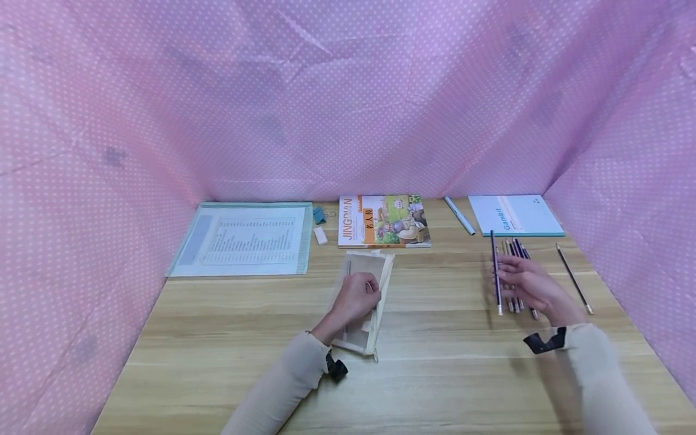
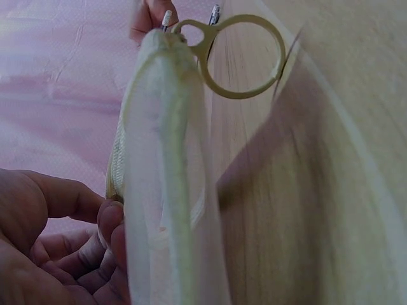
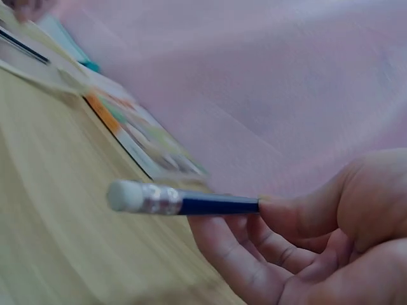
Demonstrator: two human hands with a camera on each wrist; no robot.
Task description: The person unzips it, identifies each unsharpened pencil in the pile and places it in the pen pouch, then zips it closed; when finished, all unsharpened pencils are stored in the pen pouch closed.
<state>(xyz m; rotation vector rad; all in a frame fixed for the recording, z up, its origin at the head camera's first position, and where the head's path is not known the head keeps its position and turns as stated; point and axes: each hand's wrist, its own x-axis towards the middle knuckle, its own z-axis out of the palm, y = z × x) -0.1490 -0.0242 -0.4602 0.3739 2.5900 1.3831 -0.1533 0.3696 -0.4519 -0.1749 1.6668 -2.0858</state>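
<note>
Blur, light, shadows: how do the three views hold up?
Head: fairly even light, soft shadow on the table beside the right sleeve, fine print on the sheet too small to read; left wrist: dimmer, broad dark shadow on the table beside the mesh pouch; right wrist: held pencil fairly clear, book behind it blurred.

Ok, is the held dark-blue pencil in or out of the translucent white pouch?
Out: the right hand holds the pencil apart from the pouch.

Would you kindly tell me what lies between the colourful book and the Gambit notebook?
In the head view, a light blue pen lies between them on the table.
</note>
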